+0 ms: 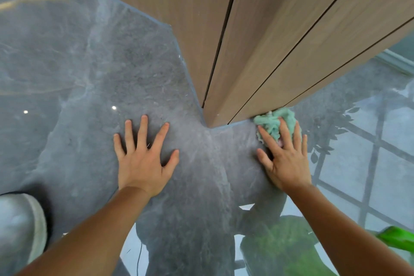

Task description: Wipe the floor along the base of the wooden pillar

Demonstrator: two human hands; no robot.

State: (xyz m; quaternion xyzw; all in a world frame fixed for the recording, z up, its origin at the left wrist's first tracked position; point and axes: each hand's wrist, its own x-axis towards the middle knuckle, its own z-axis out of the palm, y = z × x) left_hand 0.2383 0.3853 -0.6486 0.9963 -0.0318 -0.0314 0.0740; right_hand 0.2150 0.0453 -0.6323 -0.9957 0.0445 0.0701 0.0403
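Observation:
A wooden pillar (pixel 257 40) with dark vertical grooves rises from a glossy grey marble floor (pixel 112 69); its corner meets the floor near the middle of the view. My right hand (pixel 284 159) presses a crumpled mint-green cloth (pixel 274 122) onto the floor, right against the pillar's base on its right side. The fingers lie spread over the cloth. My left hand (pixel 143 154) rests flat on the floor to the left of the pillar's corner, fingers apart and holding nothing.
A grey shoe with a white sole (pixel 22 228) sits at the bottom left. A bright green object (pixel 398 240) shows at the lower right edge. The polished floor mirrors a window grid, leaves and ceiling lights.

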